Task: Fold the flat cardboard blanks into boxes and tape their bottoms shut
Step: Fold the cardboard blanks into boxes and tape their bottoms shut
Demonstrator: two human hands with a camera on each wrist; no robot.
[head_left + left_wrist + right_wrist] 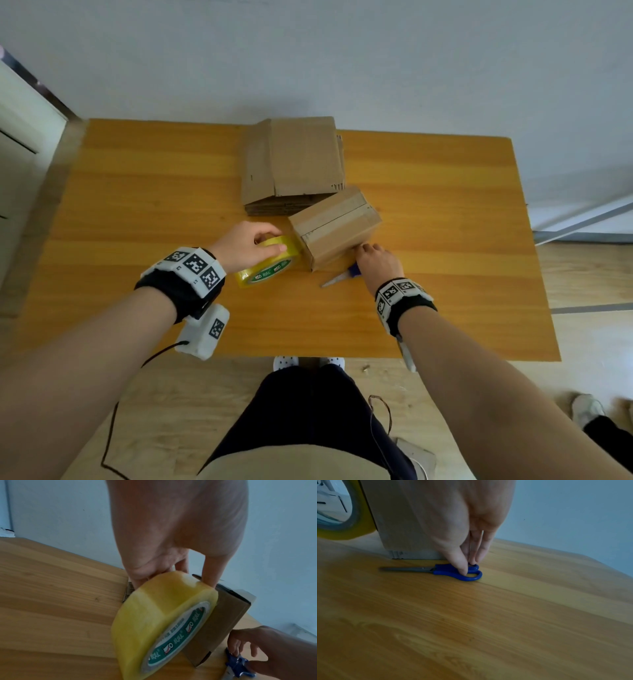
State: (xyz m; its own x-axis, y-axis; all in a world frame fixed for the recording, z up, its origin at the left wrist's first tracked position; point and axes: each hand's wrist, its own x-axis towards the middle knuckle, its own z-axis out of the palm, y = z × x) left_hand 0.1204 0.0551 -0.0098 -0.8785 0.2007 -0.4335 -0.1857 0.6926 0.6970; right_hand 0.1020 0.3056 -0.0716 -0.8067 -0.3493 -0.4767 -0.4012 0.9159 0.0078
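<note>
A folded cardboard box stands on the wooden table, its flap seam facing up with tape along it. My left hand grips the yellow tape roll pressed against the box's left side; the tape roll stands on edge against the box. My right hand reaches down at the box's near right corner, thumb and fingers on the blue handles of the scissors, which lie flat on the table with closed blades pointing left. The scissors lie just in front of the box.
A stack of flat cardboard blanks lies behind the box near the table's far edge. A white wall rises behind the table. My legs and shoes show below the near table edge; another person's shoe is on the floor at right.
</note>
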